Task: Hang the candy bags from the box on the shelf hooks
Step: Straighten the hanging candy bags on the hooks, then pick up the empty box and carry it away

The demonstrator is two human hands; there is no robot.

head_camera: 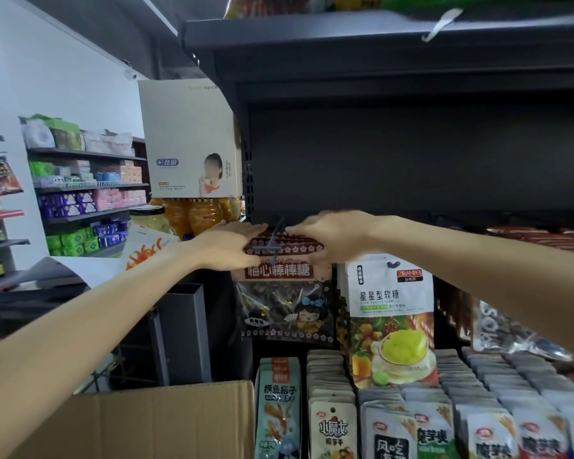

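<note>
Hands meet at the middle of the frame, both on the top edge of a lollipop bag (284, 293) with a dark red header and a cartoon figure at its lower right. The left hand (227, 245) comes in from the lower left and grips the bag's upper left corner, thumb under, fingers laid along the top. The right hand (332, 236) reaches from the right and grips the upper right corner the same way. Between them a grey shelf hook (272, 241) juts forward, its crossbar lying over the bag's header; whether the bag is fully threaded on it cannot be told. More bags of the same kind sit stacked behind the front one. Just to the right hangs a white and green star gummy bag (391, 313) on its own hook. An open cardboard box (153, 422) fills the bottom left of the frame. Rows of small snack packets (411, 409) crowd the lower right. A white carton (188, 137) stands in the upper left, above orange jars (196, 213).
</note>
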